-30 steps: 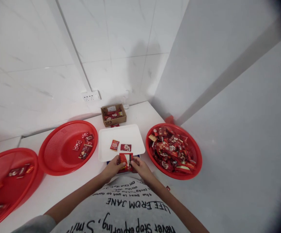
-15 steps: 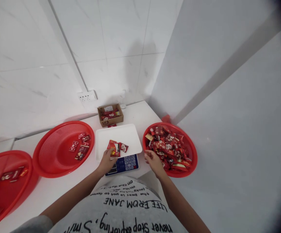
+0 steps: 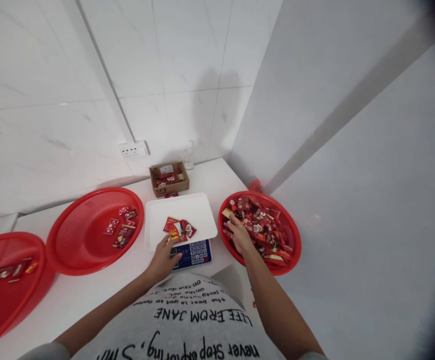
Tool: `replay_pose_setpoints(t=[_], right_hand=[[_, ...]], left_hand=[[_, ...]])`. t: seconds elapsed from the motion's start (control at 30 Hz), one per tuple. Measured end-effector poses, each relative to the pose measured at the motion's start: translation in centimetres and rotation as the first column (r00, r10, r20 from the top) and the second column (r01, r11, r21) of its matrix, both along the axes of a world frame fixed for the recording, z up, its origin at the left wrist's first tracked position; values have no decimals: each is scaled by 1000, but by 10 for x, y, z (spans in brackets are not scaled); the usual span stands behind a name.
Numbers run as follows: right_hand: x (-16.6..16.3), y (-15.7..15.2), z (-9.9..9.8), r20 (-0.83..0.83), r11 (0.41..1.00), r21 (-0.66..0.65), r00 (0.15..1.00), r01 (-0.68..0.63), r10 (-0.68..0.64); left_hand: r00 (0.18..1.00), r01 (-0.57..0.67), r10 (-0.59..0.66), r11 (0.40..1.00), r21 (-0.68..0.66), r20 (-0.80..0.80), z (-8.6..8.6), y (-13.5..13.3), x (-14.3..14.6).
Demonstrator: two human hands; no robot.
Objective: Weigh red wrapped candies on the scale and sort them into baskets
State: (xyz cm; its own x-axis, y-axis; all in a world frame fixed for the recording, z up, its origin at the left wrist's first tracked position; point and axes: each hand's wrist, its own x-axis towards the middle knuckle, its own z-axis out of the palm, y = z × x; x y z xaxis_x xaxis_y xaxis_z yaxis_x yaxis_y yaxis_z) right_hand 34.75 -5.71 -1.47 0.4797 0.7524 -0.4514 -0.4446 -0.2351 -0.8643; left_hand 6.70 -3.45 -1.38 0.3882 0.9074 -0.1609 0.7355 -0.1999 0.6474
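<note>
I see the right hand spread open on the heap of glossy red packets that fills the round mesh basket at the counter's right edge. The left hand is loose-fingered and empty. It rests by the scale keypad, just in front of the white plastic tray, which holds a few overlapping sachets.

Far-left red basket cut off at the edge; scale mostly under white tray; print on packets illegible.

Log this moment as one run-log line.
left hand: open, at white tray near edge | right hand: on packets in right basket | white tray: holds packet pile
</note>
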Motion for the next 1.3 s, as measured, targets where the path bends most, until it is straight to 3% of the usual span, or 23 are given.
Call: replay_pose_setpoints(t=[0.23, 0.37, 0.43, 0.5, 0.6, 0.67, 0.73, 0.8, 0.87, 0.97, 1.03, 1.07, 1.17, 1.23, 1.3], right_hand=[[0, -24, 1, -44, 1000, -9, 999, 27, -27], [-5, -41, 13, 50, 999, -15, 998, -29, 30], [-12, -47, 25, 138, 994, 0, 984, -110, 109], [-22, -50, 40, 249, 972, 25, 943, -236, 222], [-43, -52, 61, 411, 881, 47, 813, -471, 413], [-58, -53, 70, 480, 775, 38, 692, -630, 539], [-71, -54, 71, 522, 677, 6, 580, -736, 626], [-80, -55, 66, 547, 624, -32, 509, -781, 664], [-85, -55, 57, 560, 618, -49, 491, -785, 667], [-84, -52, 39, 554, 662, -27, 540, -749, 634], [-80, -47, 26, 545, 711, -29, 585, -703, 601], [-77, -44, 19, 552, 740, -56, 596, -671, 583], [-69, -34, 3, 668, 821, -234, 528, -520, 525], [-66, -25, -2, 757, 839, -339, 407, -426, 512], [-68, -15, -2, 790, 814, -401, 292, -419, 540]], left_hand=[[998, 9, -7, 999, -39, 57, 5, -6, -4], [988, 21, -3, 993, -114, 155, 23, -6, 2], [973, 25, 31, 971, -237, 231, 36, -7, 8], [941, 46, 109, 897, -440, 321, 47, -9, 16], [841, 138, 328, 638, -757, 430, 55, -11, 27], [746, 223, 481, 471, -853, 460, 54, -12, 33], [664, 272, 570, 418, -867, 483, 52, -10, 37], [631, 252, 592, 454, -854, 501, 50, -5, 39], [656, 228, 539, 526, -820, 529, 49, 3, 41], [755, 215, 294, 733, -645, 586, 46, 19, 45], [861, 164, 82, 890, -426, 502, 40, 30, 46], [900, 128, 26, 938, -323, 435, 36, 33, 45], [974, 70, -52, 995, -73, 222, 19, 37, 36], [989, 146, -148, 987, 62, 30, 8, 34, 27], [957, 258, -233, 956, 140, -174, 0, 29, 17]])
